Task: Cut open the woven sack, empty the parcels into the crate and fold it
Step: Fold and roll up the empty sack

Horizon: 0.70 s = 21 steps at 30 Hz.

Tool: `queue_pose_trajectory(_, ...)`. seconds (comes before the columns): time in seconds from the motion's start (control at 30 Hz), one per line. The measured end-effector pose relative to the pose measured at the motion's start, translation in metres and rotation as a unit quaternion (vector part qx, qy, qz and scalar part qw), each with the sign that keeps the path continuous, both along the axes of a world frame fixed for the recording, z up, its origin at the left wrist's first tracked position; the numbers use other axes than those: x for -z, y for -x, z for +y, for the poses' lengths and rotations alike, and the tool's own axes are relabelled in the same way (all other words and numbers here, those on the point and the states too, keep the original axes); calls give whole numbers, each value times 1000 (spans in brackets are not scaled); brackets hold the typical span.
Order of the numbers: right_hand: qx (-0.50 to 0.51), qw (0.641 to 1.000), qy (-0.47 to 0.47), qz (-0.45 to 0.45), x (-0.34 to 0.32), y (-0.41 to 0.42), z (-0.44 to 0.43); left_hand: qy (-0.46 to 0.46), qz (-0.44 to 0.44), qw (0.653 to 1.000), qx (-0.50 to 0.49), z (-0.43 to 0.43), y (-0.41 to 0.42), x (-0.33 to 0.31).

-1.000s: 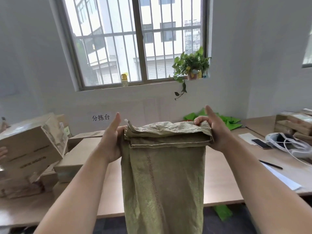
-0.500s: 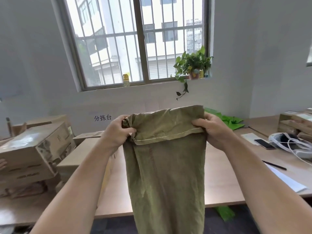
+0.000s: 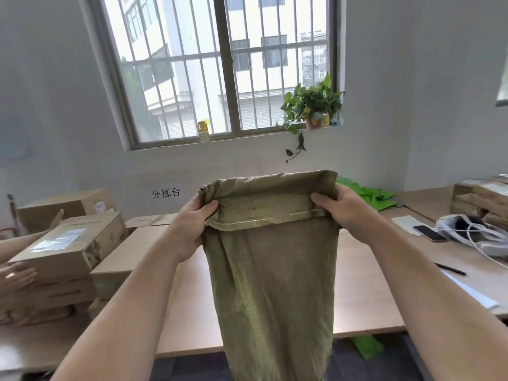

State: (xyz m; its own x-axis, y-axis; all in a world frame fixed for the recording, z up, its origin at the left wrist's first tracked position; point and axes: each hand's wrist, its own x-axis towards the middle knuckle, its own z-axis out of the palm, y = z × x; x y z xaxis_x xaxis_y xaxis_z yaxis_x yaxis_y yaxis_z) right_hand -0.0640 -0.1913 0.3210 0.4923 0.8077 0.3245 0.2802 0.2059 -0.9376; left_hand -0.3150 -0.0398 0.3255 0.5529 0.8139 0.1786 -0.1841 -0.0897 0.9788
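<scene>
I hold the olive-green woven sack (image 3: 270, 273) up in front of me, above the table's near edge. Its top end is folded over toward me, with a stitched hem showing. My left hand (image 3: 189, 226) grips the sack's upper left corner and my right hand (image 3: 341, 209) grips the upper right corner. The sack hangs flat and limp, and its lower end runs out of the frame's bottom. Brown cardboard parcels (image 3: 68, 248) are stacked on the table at the left. No crate is in view.
The wooden table (image 3: 365, 292) stretches ahead. Another person's hands (image 3: 16, 276) rest on the left parcels. At the right lie a phone (image 3: 430, 233), a pen (image 3: 450, 269), white cables, paper and stacked trays (image 3: 481, 202). Green bags (image 3: 368, 195) lie by the wall.
My fingers went from spread open along the sack's top to closed on its corners. The top fold now hangs lower over the front. The other person's hands shifted a parcel at the left.
</scene>
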Motion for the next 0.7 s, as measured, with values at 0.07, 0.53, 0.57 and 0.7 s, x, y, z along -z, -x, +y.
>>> queue_pose_trajectory(0.07, -35, 999, -4, 18, -4, -3, -8, -17, -36, 999, 8, 0, 1, 2)
queue_pose_trajectory(0.53, -105, 939, -175, 276, 1, -10, -10, -26, -121, 987, 106, -8, 7, -19)
queue_pose_trajectory(0.57, -76, 940, -169, 287, 1, -11, -7, -40, -118, 986, 111, -10, 6, -21)
queue_pose_trajectory(0.7, -81, 955, -32, 284, 1, -9, -3, -115, -110, 987, 37, -7, -1, -21)
